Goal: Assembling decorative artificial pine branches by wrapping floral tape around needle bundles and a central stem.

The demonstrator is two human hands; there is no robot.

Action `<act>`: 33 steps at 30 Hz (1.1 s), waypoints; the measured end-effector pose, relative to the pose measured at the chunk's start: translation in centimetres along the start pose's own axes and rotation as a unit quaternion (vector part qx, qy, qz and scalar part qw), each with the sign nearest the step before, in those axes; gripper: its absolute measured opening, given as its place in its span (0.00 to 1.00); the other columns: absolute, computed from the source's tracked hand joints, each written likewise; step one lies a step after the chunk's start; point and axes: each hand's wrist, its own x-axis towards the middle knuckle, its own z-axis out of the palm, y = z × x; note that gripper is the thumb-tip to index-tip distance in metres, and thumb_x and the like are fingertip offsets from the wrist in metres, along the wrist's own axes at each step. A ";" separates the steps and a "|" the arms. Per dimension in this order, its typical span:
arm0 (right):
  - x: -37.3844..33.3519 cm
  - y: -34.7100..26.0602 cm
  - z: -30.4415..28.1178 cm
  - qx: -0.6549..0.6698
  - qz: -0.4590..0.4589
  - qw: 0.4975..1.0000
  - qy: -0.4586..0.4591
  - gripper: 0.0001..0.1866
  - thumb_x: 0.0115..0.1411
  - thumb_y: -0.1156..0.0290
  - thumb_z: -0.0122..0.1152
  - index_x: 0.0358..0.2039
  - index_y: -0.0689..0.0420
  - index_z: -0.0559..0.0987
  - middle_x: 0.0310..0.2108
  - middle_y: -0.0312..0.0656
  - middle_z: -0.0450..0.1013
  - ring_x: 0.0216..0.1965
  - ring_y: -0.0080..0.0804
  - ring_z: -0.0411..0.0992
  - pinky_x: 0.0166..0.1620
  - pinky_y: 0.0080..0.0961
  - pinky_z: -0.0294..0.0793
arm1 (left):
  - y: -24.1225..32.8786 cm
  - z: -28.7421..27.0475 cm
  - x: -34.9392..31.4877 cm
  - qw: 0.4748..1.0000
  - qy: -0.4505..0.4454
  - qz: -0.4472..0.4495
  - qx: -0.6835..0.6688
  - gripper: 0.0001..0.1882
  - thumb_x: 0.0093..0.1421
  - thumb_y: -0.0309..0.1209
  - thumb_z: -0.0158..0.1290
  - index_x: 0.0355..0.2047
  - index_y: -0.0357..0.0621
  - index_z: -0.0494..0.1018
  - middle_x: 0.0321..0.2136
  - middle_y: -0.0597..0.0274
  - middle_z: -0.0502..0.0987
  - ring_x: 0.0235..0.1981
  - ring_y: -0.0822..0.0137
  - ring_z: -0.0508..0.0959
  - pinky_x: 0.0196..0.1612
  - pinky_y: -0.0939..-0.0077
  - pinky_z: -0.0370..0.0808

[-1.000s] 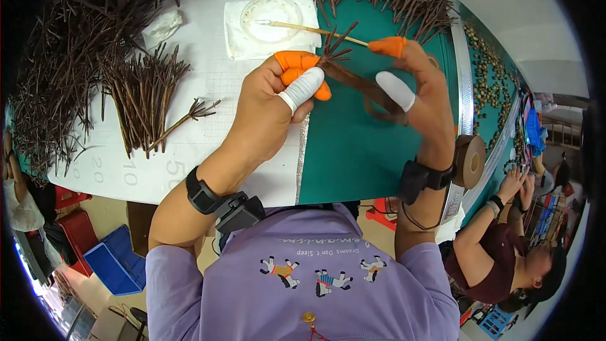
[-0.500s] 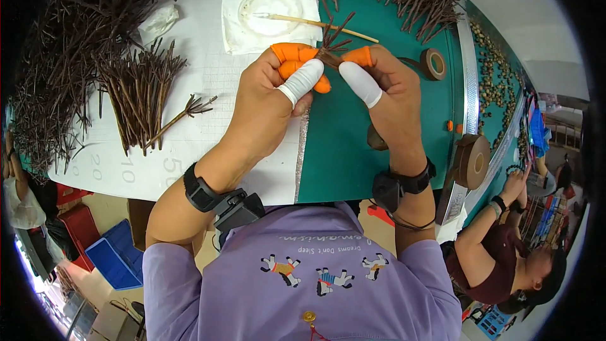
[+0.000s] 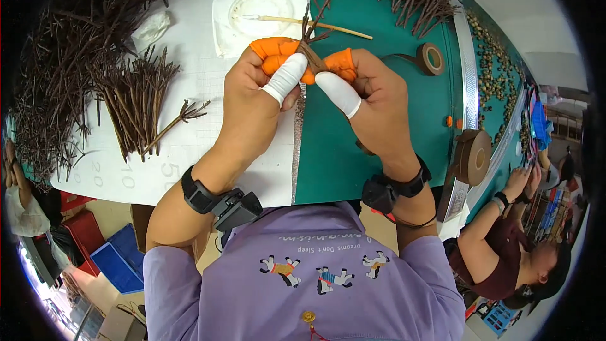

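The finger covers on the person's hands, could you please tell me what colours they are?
Orange and white finger covers on both hands, clearest in the head view, pinching a brown twig bundle.

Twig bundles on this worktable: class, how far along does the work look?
Done: one bound twig sprig lies on the white paper. In hand: the left hand and right hand pinch another small twig bundle between capped fingers. Left: big heaps of loose twigs remain, with brown tape rolls nearby.
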 end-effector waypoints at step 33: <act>0.8 0.4 -1.3 0.079 0.006 0.997 -0.002 0.07 0.53 0.75 0.56 0.32 0.63 0.73 0.25 0.32 0.70 0.26 0.13 0.65 0.28 0.11 0.65 | -0.2 1.0 -0.9 0.996 -0.048 -0.005 0.069 0.12 0.60 0.30 0.44 0.42 0.38 0.62 0.17 0.64 0.70 0.11 0.80 0.61 0.15 0.87 0.57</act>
